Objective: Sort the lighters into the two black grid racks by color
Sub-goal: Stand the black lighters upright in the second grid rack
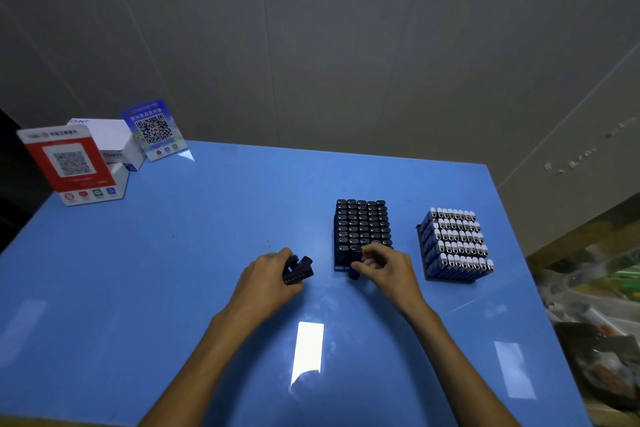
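Two black grid racks stand on the blue table (207,253). The left rack (362,224) holds rows of black lighters. The right rack (455,246) is packed with blue lighters with white tops. My left hand (268,279) grips a small bunch of black lighters (298,270), lying left of the black rack. My right hand (386,267) pinches one black lighter (355,262) at the near edge of the black rack; its lower end hangs in front of the rack.
A red QR-code stand (69,163), a white box (110,139) and a blue QR-code stand (154,128) sit at the table's far left corner. Cluttered bags and goods (602,322) lie beyond the table's right edge. A grey wall rises behind.
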Demonstrator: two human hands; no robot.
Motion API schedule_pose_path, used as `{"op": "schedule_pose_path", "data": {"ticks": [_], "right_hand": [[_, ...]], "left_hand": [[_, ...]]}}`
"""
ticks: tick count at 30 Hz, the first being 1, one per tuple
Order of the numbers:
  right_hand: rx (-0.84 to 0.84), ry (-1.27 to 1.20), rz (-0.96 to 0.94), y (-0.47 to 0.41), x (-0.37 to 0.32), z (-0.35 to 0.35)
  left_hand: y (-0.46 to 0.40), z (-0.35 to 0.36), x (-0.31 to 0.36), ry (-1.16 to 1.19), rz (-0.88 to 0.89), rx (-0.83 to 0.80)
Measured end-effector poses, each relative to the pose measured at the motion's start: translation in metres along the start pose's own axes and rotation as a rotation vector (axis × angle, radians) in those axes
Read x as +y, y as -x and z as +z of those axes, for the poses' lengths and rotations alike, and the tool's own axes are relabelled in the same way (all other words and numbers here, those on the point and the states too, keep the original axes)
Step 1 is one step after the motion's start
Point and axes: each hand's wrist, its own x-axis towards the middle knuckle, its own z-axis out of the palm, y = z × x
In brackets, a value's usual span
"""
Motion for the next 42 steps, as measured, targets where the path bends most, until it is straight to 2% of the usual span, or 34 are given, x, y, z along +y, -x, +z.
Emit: {"op": "schedule_pose_path", "data": {"ticks": [10, 17, 24, 30, 36, 42], "right_hand": [[-0.022, 0.304, -0.272, -0.005, 0.011, 0.009], [-0.036, 0.329, -0.318, -0.005, 0.01, 0.011], [-0.077, 0.342, -0.275, -0.007, 0.013, 0.017], [0.046, 0.396, -0.375, -0.004, 0.014, 0.018], [0.091, 0.467, -0.465, -0.008, 0.014, 0.015], [0.085, 0.515, -0.43, -0.007, 0.008, 0.011]], "left_hand": [[-0.002, 0.0, -0.002, -0.034, 0.003, -0.008], [-0.003, 0.002, -0.003, -0.015, -0.002, -0.024], [-0.004, 0.004, -0.002, -0.009, 0.011, -0.031], [-0.004, 0.005, -0.004, -0.018, 0.006, -0.023], [-0.005, 0.008, -0.003, -0.022, -0.008, -0.035], [-0.005, 0.004, -0.001, -0.042, 0.005, -0.028]]}}
